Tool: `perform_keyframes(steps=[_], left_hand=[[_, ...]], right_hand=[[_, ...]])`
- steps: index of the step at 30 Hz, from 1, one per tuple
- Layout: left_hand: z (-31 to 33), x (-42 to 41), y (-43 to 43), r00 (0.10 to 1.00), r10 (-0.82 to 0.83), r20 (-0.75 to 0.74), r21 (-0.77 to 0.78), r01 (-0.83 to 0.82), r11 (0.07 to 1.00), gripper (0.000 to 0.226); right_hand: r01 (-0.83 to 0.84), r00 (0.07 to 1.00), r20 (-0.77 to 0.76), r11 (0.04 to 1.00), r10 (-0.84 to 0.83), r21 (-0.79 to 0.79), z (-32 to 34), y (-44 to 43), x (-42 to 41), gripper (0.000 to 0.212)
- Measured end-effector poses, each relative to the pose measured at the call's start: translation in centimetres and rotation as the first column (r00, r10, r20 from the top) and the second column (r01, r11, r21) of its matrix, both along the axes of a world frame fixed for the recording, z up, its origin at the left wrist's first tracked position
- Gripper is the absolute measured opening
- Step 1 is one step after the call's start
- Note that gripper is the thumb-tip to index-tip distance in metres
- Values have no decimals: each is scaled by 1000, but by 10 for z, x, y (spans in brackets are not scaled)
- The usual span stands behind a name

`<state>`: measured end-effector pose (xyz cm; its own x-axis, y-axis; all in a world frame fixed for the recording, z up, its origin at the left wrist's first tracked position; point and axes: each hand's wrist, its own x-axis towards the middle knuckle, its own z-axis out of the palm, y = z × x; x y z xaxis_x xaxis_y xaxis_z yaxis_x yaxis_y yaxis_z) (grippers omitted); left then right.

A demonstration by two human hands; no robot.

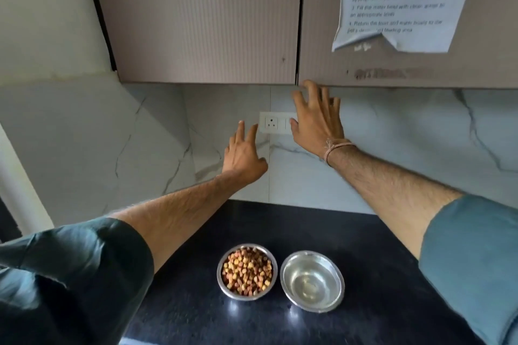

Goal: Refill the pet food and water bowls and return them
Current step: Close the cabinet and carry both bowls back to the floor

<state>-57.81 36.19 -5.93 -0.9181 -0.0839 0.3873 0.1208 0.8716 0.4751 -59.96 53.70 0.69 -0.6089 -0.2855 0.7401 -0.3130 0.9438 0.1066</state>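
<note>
On the near part of the black polished stone counter [378, 246] we see two round steel bowls side by side, just beside each other but not clearly touching. The left steel bowl [247, 272] is filled almost to the rim with brown, orange and yellow pet food pellets [246, 270]. The right steel bowl [312, 280] is a little wider; its inside shines, and we cannot tell if it holds water or nothing.

Both arms reach up and far from the bowls, toward the wall. The left hand [243, 154] is in the air in front of the white marble-pattern wall tiles [420, 143], fingers spread apart, holding nothing. The right hand [318, 117] is higher, also with fingers apart and holding nothing; its fingertips [308, 84] are at the bottom edge of the right beige cabinet door [420, 73], and the hand covers part of the white wall socket plate [273, 123]. A thin thread band [337, 147] is around the right wrist.

A white paper sheet with printed instructions [398, 0] hangs on the right door, and its text is blurred. The left beige ribbed cabinet door [201, 17] is shut.
</note>
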Motion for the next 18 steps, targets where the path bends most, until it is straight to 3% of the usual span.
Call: perform_keyframes(steps=[5, 10, 15, 18], left_hand=[[-82, 12, -19, 979, 51, 199, 180, -87, 980, 83], [-168, 21, -41, 898, 132, 420, 305, -277, 911, 72], [-243, 38, -59, 750, 185, 635, 349, -493, 797, 60], [-276, 46, -66, 685, 190, 703, 371, -581, 724, 47]], right_hand=[[-38, 963, 264, 996, 59, -83, -83, 12, 2, 54], [54, 849, 528, 989, 25, -134, -174, 28, 6, 53], [264, 612, 786, 959, -85, -101, -261, 58, 10, 60], [417, 447, 871, 909, -204, -2, -304, 74, 16, 72]])
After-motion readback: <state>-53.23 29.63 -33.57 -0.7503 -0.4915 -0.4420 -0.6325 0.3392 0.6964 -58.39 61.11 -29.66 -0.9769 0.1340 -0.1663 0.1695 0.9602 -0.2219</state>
